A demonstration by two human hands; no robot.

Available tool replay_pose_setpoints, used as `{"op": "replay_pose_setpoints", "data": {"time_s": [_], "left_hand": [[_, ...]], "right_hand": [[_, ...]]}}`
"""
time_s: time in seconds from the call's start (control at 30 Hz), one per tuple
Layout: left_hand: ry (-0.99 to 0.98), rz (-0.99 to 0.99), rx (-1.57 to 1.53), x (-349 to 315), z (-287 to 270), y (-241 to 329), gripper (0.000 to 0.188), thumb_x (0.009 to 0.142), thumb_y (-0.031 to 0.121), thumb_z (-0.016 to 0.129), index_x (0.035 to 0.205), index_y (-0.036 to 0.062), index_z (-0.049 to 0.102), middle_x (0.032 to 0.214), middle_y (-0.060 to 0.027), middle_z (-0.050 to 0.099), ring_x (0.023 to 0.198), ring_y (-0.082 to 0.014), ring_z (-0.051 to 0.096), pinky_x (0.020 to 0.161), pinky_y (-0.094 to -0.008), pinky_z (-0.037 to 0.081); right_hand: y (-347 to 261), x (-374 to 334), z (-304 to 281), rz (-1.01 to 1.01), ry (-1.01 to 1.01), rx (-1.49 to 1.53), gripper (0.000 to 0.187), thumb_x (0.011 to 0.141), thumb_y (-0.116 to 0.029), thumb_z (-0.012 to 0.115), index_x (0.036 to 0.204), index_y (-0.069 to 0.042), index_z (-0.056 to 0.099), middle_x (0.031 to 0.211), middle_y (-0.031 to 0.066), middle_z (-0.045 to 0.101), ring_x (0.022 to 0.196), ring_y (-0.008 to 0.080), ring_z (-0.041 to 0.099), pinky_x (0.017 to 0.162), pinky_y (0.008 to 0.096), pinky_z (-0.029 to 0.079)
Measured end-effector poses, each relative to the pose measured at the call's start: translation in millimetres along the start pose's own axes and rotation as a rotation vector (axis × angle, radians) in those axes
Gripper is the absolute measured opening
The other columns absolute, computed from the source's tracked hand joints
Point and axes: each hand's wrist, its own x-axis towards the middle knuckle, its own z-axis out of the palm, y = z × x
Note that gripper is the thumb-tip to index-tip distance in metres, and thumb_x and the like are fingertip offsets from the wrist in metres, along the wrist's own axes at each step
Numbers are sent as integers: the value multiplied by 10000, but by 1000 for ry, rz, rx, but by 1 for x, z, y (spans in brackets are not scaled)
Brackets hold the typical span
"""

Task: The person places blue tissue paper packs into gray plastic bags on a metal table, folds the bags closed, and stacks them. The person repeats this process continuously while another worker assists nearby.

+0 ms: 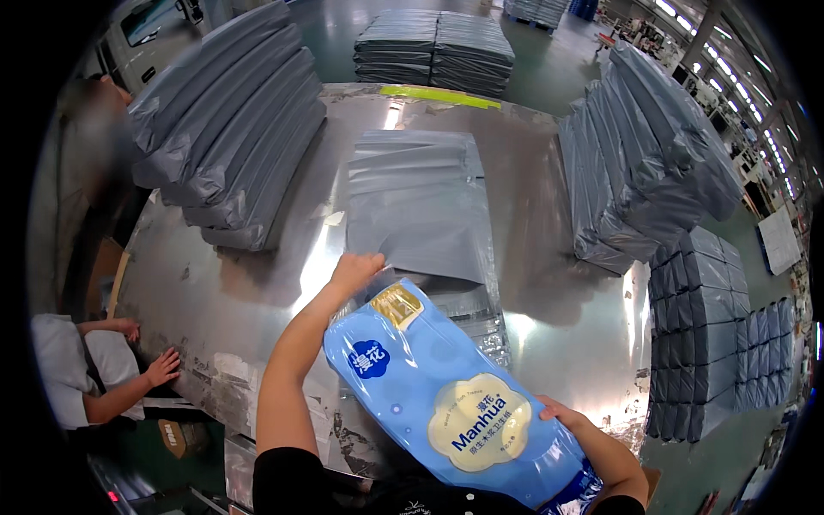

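Observation:
A long blue plastic tissue pack (pixel 408 378) lies slanted in front of me, with a cream flower-shaped patch and a gold label on its face. My left hand (pixel 356 272) is closed at the pack's far end, on its clear film, right beside the mouth of a grey plastic bag. My right hand (pixel 562 416) grips the pack's right edge, thumb on top. Beyond the pack, grey bags (pixel 416 206) lie flat on the metal table, the nearest edge of the top one slightly raised. Clear film (pixel 489 330) shows beneath the pack's right side.
Tall piles of filled grey bags stand at the table's left (pixel 232 129) and right (pixel 644 163). More grey stacks (pixel 433 51) stand beyond the metal table (pixel 532 223) and on the floor at right (pixel 699 335). A co-worker's hand (pixel 161 367) rests at the left edge.

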Motion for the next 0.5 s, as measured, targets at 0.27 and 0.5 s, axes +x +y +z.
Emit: {"op": "replay_pose_setpoints", "data": {"time_s": [0.27, 0.5], "left_hand": [[88, -24, 89, -19, -15, -17, 106, 841, 190, 520, 834, 88, 492, 738, -103, 572, 626, -315, 618, 543, -426, 496], [305, -157, -123, 46, 34, -2, 119, 793, 37, 514, 891, 39, 445, 901, -185, 495, 861, -380, 551, 692, -456, 475]], "right_hand": [[-26, 32, -6, -99, -64, 128, 874, 697, -293, 685, 1433, -29, 294, 1334, 171, 469, 1221, 267, 466, 1035, 370, 356], [-2, 148, -49, -537, 401, -749, 547, 869, -316, 545, 1311, -4, 467, 1276, 199, 520, 1138, 327, 531, 929, 379, 444]]}}
